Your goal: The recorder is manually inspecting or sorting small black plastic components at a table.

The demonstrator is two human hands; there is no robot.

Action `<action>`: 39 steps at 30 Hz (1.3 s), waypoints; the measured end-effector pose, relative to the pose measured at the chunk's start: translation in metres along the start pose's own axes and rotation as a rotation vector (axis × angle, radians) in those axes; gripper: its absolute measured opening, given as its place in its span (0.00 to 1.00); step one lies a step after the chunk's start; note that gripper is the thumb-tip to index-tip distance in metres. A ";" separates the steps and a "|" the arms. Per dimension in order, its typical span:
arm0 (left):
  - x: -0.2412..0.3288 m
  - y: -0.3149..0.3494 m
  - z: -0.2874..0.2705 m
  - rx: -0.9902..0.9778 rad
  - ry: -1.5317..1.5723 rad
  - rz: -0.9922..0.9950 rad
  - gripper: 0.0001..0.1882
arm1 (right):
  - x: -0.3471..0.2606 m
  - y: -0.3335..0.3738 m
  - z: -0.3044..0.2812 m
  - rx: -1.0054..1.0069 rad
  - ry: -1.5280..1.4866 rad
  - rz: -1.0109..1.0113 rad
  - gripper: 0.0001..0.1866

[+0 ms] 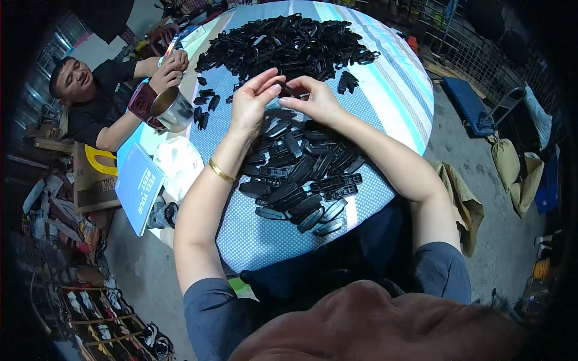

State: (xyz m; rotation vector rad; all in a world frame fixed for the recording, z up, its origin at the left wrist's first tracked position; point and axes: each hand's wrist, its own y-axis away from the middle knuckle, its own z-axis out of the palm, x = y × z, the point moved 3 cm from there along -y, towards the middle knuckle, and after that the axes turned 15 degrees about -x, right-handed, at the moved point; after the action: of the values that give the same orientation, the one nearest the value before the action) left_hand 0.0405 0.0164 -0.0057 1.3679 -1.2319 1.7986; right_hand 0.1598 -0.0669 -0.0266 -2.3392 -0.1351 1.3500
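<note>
Over the middle of the round table my two hands are close together, fingertips almost meeting. My right hand pinches a small dark plastic piece between thumb and fingers. My left hand, with a gold bangle on its wrist, has its thumb and fingertips bent together beside that piece; whatever lies between them is too small to make out. Just below my hands spreads a near pile of long, rounded black plastic parts. A larger far pile of black pieces lies beyond my hands.
The table has a patterned cloth. Small groups of black pieces lie beside the far pile. At left are a metal mug, a white plastic bag and a blue notebook. Another person sits at the left edge, hands together.
</note>
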 end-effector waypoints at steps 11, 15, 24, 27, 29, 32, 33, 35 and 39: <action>0.004 0.004 0.000 -0.177 0.050 -0.028 0.11 | -0.010 0.005 0.000 -0.161 -0.047 0.051 0.17; 0.006 0.002 0.004 -0.154 -0.025 0.038 0.11 | -0.013 0.003 -0.004 -0.174 0.011 0.010 0.19; -0.001 0.008 0.005 -0.255 -1.030 -0.159 0.13 | 0.044 -0.002 -0.111 -0.048 0.964 0.654 0.25; -0.003 0.008 0.010 -0.517 -1.060 -0.185 0.12 | 0.057 -0.002 -0.109 -0.242 0.838 0.746 0.23; 0.001 0.007 0.014 -0.541 -1.046 -0.208 0.13 | 0.055 -0.006 -0.098 -0.276 0.722 0.553 0.20; -0.008 0.005 0.010 -0.657 -1.000 -0.487 0.14 | 0.046 -0.008 -0.073 -0.281 0.655 0.428 0.21; -0.009 0.007 0.006 -0.660 -0.887 -0.451 0.14 | 0.038 -0.008 -0.065 -0.269 0.615 0.398 0.24; -0.012 0.007 0.001 -0.661 -0.774 -0.415 0.14 | 0.025 -0.005 -0.050 -0.205 0.708 0.292 0.27; -0.008 0.006 0.002 -0.542 -0.724 -0.367 0.14 | 0.013 -0.003 -0.044 -0.179 0.735 0.318 0.28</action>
State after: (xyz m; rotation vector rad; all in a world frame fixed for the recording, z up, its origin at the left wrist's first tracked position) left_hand 0.0386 0.0126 -0.0151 1.8021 -1.5315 0.6415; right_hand 0.2041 -0.0748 -0.0167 -2.9376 0.3637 0.5257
